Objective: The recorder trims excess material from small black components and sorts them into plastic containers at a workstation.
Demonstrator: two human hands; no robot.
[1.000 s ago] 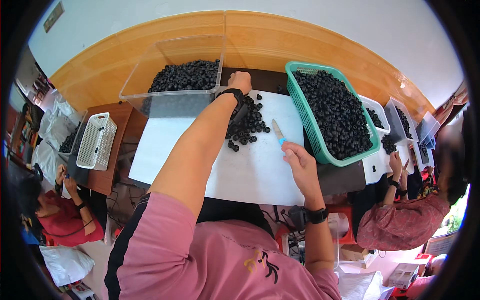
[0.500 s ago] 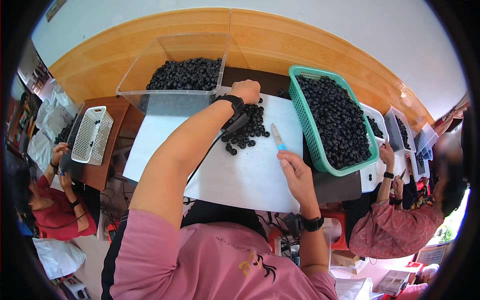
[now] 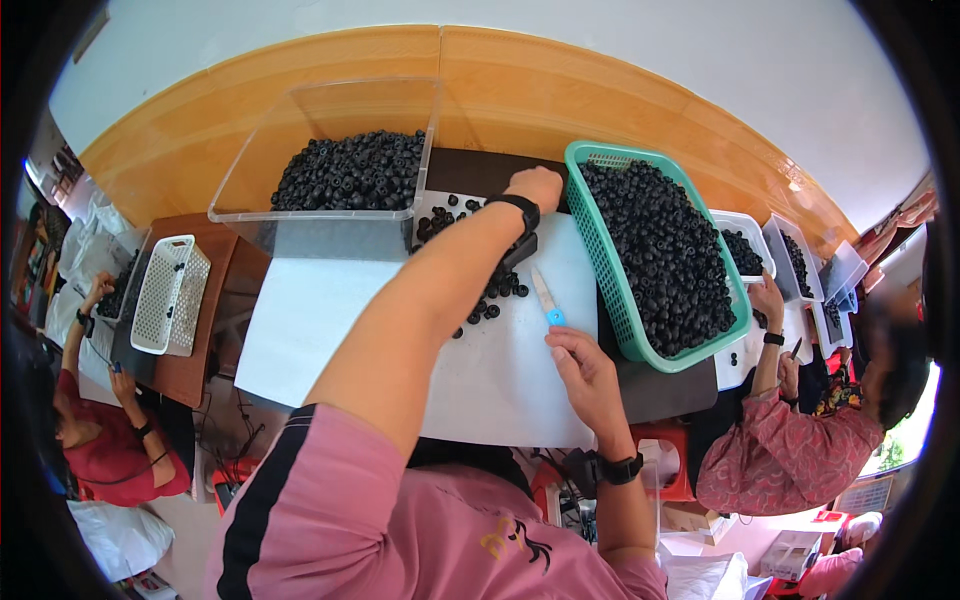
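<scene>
One central knife point(image 3: 546, 295), one green basket point(image 3: 612, 265), one large clear bin point(image 3: 335, 240), two co-workers point(image 3: 785, 465) (the black rings point(image 3: 655, 255) defy counting).

Small handwork workshop in a plain room. Contents: one dark desk point(image 3: 665, 385) under a white sheet point(image 3: 300, 330); one clear plastic bin point(image 3: 330, 240) and one green basket point(image 3: 612, 275), both heaped with small black ring-shaped pieces point(image 3: 355, 175); one blue-handled knife point(image 3: 546, 298). Co-workers, two: one in red point(image 3: 125, 455) to the left, one in a patterned shirt point(image 3: 770, 455) to the right, each near further containers of similar pieces. Wall: pale, with wood-toned panel point(image 3: 600, 90). Floor: white sack point(image 3: 120, 540).
</scene>
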